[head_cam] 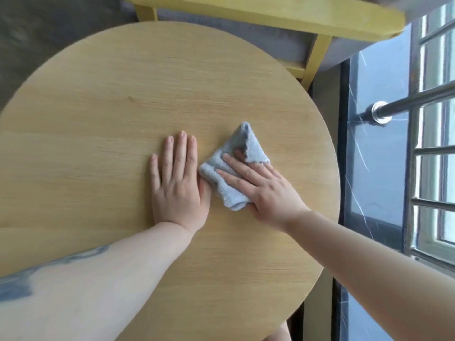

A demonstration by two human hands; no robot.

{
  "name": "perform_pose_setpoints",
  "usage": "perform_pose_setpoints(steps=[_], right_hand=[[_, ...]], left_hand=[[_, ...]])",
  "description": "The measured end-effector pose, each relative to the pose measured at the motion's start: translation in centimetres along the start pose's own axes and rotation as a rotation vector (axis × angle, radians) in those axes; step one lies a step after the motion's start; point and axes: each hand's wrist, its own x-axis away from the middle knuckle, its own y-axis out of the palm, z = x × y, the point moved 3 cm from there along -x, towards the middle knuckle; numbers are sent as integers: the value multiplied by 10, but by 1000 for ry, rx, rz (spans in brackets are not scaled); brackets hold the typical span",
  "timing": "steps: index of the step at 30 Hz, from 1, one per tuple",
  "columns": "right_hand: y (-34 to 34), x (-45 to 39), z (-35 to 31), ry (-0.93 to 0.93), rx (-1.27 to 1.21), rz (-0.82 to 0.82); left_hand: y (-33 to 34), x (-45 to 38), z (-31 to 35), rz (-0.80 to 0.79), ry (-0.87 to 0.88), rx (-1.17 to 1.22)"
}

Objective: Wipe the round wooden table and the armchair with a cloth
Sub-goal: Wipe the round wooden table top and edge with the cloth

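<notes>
A person leans over a round wooden table [103,99] whose bare top runs wide to the left and far side, while its right edge sits close to a dark marble sill [376,148] and its far edge near a yellow-framed armchair [317,52]. The left hand [178,183] lies flat, fingers spread, holding nothing. Just beside it, the right hand [266,190] presses open-palmed on a folded grey-blue cloth [229,173] near the table's centre.
</notes>
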Motion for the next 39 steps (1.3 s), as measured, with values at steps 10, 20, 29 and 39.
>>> perform_pose_setpoints(steps=[10, 20, 29, 39], right_hand=[[-12, -35, 13, -65, -56, 63], [-25, -87, 27, 54, -68, 234], [-58, -145, 76, 206, -104, 292], [-63, -177, 79, 349, -125, 414]], left_hand=[[-1, -1, 1, 1, -15, 13], [-4, -2, 3, -3, -32, 1], [-5, -4, 4, -52, -27, 5], [-7, -3, 3, -76, -28, 24]])
